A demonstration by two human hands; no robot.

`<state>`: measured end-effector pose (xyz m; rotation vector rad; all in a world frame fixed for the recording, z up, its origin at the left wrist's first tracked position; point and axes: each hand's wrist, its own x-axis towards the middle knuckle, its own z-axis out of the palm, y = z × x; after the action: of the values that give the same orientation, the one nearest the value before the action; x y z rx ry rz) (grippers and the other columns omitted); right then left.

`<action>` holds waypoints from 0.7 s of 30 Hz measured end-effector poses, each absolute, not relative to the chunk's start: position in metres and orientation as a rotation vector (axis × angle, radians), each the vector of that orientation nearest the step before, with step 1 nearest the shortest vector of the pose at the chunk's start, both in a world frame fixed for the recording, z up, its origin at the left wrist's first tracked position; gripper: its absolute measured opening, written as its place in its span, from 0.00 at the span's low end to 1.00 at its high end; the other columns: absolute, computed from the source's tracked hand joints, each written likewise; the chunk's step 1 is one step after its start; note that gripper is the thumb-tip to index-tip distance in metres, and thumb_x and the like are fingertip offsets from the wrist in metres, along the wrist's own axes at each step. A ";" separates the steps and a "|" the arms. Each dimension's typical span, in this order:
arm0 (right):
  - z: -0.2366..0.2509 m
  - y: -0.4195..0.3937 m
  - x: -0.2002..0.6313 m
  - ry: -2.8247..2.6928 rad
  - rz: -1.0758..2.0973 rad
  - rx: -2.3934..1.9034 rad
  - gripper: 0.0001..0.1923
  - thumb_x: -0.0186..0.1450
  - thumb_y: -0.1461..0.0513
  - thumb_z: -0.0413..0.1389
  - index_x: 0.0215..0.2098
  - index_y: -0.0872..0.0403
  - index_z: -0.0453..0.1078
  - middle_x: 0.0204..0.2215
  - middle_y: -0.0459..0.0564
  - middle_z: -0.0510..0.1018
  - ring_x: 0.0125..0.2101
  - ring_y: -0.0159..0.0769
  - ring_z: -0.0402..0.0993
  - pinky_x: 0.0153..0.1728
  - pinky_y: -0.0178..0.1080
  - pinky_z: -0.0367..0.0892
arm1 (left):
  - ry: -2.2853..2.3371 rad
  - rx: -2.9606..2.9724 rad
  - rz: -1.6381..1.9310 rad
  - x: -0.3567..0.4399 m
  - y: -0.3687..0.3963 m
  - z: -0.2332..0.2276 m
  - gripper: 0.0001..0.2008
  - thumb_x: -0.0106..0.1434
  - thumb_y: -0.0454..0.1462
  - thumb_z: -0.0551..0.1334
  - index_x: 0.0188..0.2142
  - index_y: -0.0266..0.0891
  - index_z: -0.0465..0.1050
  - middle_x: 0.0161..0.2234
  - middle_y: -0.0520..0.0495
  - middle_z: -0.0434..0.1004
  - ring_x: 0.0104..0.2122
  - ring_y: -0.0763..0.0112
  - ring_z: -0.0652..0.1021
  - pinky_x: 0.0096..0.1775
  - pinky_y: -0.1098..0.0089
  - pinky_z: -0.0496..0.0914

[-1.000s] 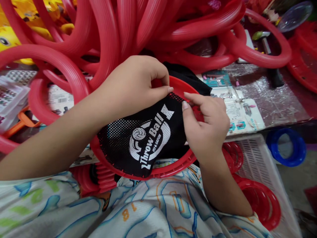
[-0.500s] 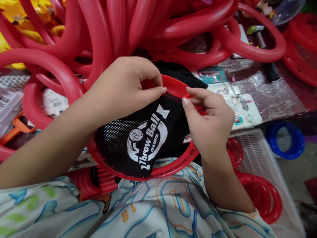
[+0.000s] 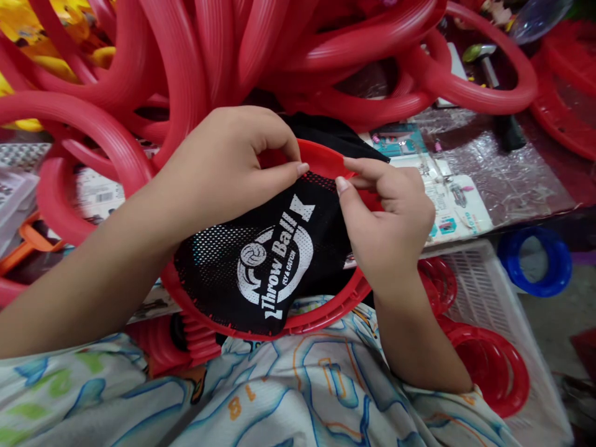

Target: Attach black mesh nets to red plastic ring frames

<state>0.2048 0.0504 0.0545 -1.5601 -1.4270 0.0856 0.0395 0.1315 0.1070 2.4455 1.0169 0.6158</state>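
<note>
On my lap, I am fitting the black mesh net [image 3: 261, 261], printed "Throw Ball", onto a red plastic hoop [image 3: 326, 160], and the step in hand looks to be hooking the net's far edge over the rim. My left hand [image 3: 223, 167] curls over the top of the hoop, thumb and forefinger pinched together on the mesh edge where it meets the rim. My right hand [image 3: 388, 220] comes in just beside it, thumb and forefinger closed on the same edge and the rim beneath, the two thumbnails near one another but not touching. Toward my body from my fingers the net already lies flat across the hoop, its near edge seated along the rim by my patterned shirt [image 3: 298, 385]. I judge the next move calls for a firm stretch of the mesh over the rim's small pegs, working onward round the rim without letting the seated part slip. Beyond my fingers rises a heap of red rings [image 3: 195, 56]; to the right of my right hand sits a white basket [image 3: 484, 273] with more red hoops [image 3: 488, 372], and past it a blue ring [image 3: 535, 261]
</note>
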 end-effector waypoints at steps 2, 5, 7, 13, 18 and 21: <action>0.054 0.051 0.205 -1.453 0.088 -1.557 0.11 0.64 0.65 0.57 0.43 0.47 0.76 0.30 0.46 0.78 0.36 0.39 0.70 0.41 0.48 0.69 | 1.037 2.441 0.611 0.040 0.131 0.107 0.06 0.60 0.36 0.60 0.29 0.39 0.74 0.32 0.46 0.78 0.40 0.62 0.78 0.50 0.60 0.70; 0.054 0.053 0.208 -1.504 0.075 -1.544 0.11 0.64 0.64 0.56 0.43 0.48 0.77 0.29 0.46 0.78 0.37 0.40 0.69 0.41 0.49 0.69 | 1.063 2.425 0.596 0.039 0.132 0.107 0.06 0.60 0.38 0.60 0.28 0.40 0.74 0.32 0.47 0.78 0.41 0.61 0.78 0.49 0.59 0.71; 0.054 0.053 0.209 -1.533 0.043 -1.550 0.11 0.64 0.64 0.56 0.43 0.48 0.77 0.29 0.45 0.79 0.36 0.40 0.69 0.42 0.50 0.68 | 1.058 2.419 0.591 0.038 0.133 0.106 0.07 0.60 0.38 0.60 0.29 0.40 0.74 0.32 0.47 0.77 0.40 0.61 0.78 0.48 0.59 0.71; 0.058 0.058 0.207 -1.609 -0.027 -1.583 0.14 0.63 0.66 0.57 0.46 0.48 0.75 0.27 0.44 0.79 0.39 0.42 0.70 0.45 0.50 0.67 | 1.110 2.447 0.569 0.041 0.133 0.104 0.08 0.60 0.39 0.59 0.30 0.39 0.74 0.31 0.46 0.74 0.38 0.61 0.77 0.45 0.61 0.71; 0.059 0.062 0.210 -1.607 0.068 -1.544 0.14 0.63 0.66 0.56 0.46 0.48 0.72 0.30 0.42 0.80 0.40 0.40 0.73 0.46 0.49 0.69 | 1.146 2.545 0.417 0.045 0.135 0.109 0.16 0.61 0.50 0.59 0.36 0.41 0.74 0.34 0.45 0.75 0.36 0.61 0.75 0.40 0.62 0.69; 0.058 0.047 0.210 -1.581 -0.066 -1.449 0.11 0.63 0.67 0.57 0.44 0.48 0.71 0.36 0.46 0.80 0.40 0.38 0.74 0.45 0.45 0.71 | 1.093 2.644 0.335 0.043 0.139 0.114 0.20 0.58 0.52 0.62 0.44 0.44 0.71 0.39 0.46 0.75 0.37 0.60 0.75 0.39 0.64 0.69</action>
<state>0.2103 0.0469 0.0580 -1.4489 -1.5805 -0.0658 0.0433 0.1391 0.1143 2.6437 1.0932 0.3350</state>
